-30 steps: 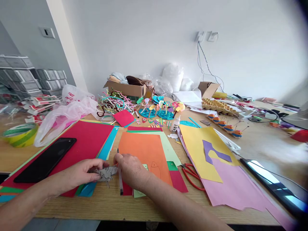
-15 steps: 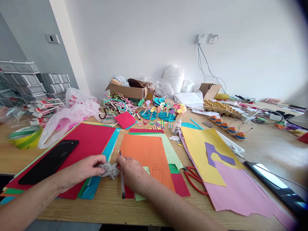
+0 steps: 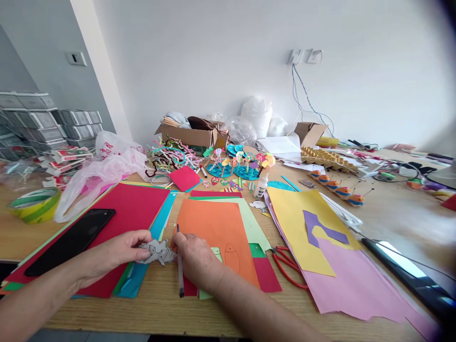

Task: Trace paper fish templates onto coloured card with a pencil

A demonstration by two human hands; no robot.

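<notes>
Between the thumb and fingers of my left hand (image 3: pixel 123 248) are grey paper cutouts (image 3: pixel 158 251) with dark outlines. My right hand (image 3: pixel 199 260) is closed around a pen (image 3: pixel 180 280), which points down toward the table's front edge. Its fingertips are close to the right end of the cutouts; whether they touch, I cannot tell. Under my right hand lies an orange sheet (image 3: pixel 210 218) with fish outlines drawn near its lower right. A pale green piece partly shows beside my right wrist. Left of it, a black phone (image 3: pixel 71 242) rests on a red sheet (image 3: pixel 137 204).
Red-handled scissors (image 3: pixel 288 270) lie right of the orange sheet, partly under yellow paper (image 3: pixel 292 223). A glue bottle (image 3: pixel 261 186) stands behind. Blue craft plates (image 3: pixel 219 169), pipe cleaners (image 3: pixel 174 154) and a cardboard box (image 3: pixel 188 135) fill the back. Yellow-green tape (image 3: pixel 35 204) sits left.
My left hand has shifted slightly left, and the grey cutouts now lie flatter and more spread out. The right hand keeps its grip on the pen, almost in place.
</notes>
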